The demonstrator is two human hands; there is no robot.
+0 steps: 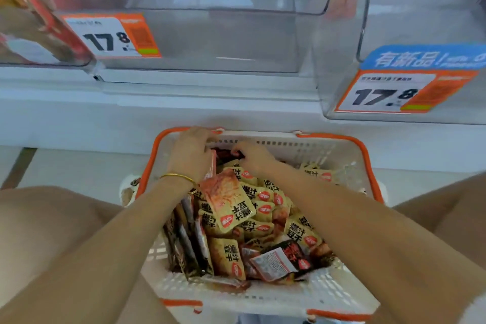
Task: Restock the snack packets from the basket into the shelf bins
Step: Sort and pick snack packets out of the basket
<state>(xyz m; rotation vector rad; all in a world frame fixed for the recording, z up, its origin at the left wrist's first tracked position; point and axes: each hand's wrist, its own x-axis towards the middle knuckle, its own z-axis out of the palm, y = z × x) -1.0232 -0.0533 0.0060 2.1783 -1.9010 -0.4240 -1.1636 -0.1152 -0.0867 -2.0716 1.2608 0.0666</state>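
Observation:
A white basket with orange handles sits between my knees, piled with several yellow and dark red snack packets. My left hand, with a gold bangle on the wrist, reaches into the basket's far end and grips a stack of red packets. My right hand is beside it, fingers pinching dark packets at the far wall. Above, a clear shelf bin stands empty behind a 17.8 price tag.
A second clear bin at right carries a blue sign and a 17.8 price tag. At far left a bin holds red packets. The white shelf ledge runs across just beyond the basket.

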